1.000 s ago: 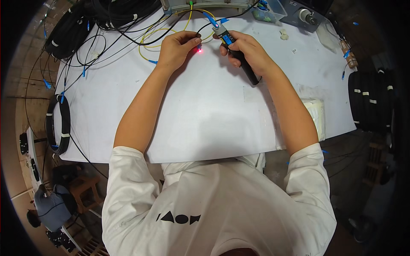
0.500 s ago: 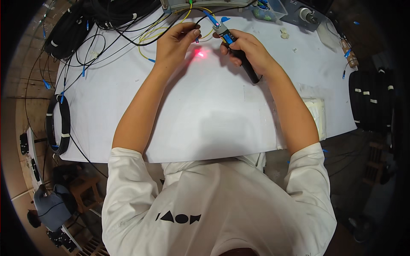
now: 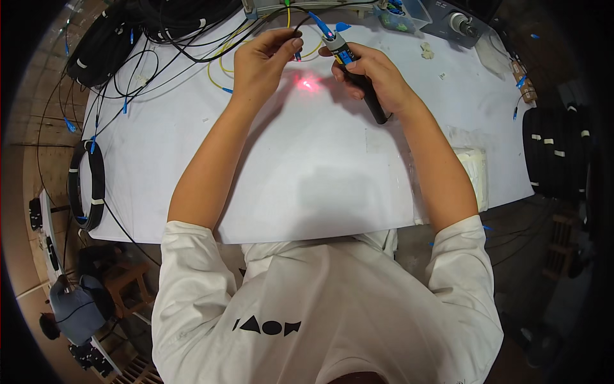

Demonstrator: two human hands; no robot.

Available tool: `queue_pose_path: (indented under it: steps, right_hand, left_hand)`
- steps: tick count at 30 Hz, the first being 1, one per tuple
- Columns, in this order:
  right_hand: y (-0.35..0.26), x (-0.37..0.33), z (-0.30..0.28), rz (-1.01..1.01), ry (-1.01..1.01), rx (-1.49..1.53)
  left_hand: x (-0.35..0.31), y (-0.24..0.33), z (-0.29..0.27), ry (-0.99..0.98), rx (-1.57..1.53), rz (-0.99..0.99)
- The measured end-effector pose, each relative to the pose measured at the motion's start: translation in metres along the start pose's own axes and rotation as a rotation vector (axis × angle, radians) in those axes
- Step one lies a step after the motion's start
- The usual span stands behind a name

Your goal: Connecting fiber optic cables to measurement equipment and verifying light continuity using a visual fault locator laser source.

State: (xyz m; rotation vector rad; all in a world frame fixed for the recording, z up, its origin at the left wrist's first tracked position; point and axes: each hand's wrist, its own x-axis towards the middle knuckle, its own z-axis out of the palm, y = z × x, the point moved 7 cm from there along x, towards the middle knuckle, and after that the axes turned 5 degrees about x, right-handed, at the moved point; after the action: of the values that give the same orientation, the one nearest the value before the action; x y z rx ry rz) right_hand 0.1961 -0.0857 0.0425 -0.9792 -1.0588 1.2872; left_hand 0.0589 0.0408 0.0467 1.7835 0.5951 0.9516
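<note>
My right hand point(image 3: 374, 75) grips a black pen-shaped light tester point(image 3: 358, 75) with a blue cable plugged into its tip. My left hand point(image 3: 261, 59) pinches the small connector end point(image 3: 297, 55) of a thin cable just left of the tester's tip. A red glow point(image 3: 308, 83) falls on the white table point(image 3: 307, 173) between and below the two hands. Yellow point(image 3: 220, 67) and black cables loop behind my left hand.
Black cable coils lie at the far left point(image 3: 105, 45), at the left edge point(image 3: 87, 185) and at the right point(image 3: 555, 153). A grey device point(image 3: 451, 16) stands at the back right. A white wipe pack point(image 3: 473, 173) sits near my right elbow. Blue-tipped cables point(image 3: 96, 128) trail left.
The red glow has grown and spread lower on the table. My left hand lifted slightly, bringing the connector end close to the tester's tip. My right hand stayed put.
</note>
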Motion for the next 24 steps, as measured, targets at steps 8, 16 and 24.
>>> queue_pose_path:
  steps: [8,16,24]
  right_hand:
    - [0.002,0.001,-0.003,0.014,0.056,-0.083]
    - [0.019,0.003,-0.009,0.108,0.048,-0.287]
    - [0.020,-0.003,-0.013,0.263,0.047,-0.520]
  left_hand:
    - [-0.004,-0.017,0.002,0.016,-0.019,-0.108]
    - [-0.004,-0.013,0.005,-0.047,-0.090,-0.009]
    - [-0.011,-0.024,0.013,-0.228,0.048,-0.249]
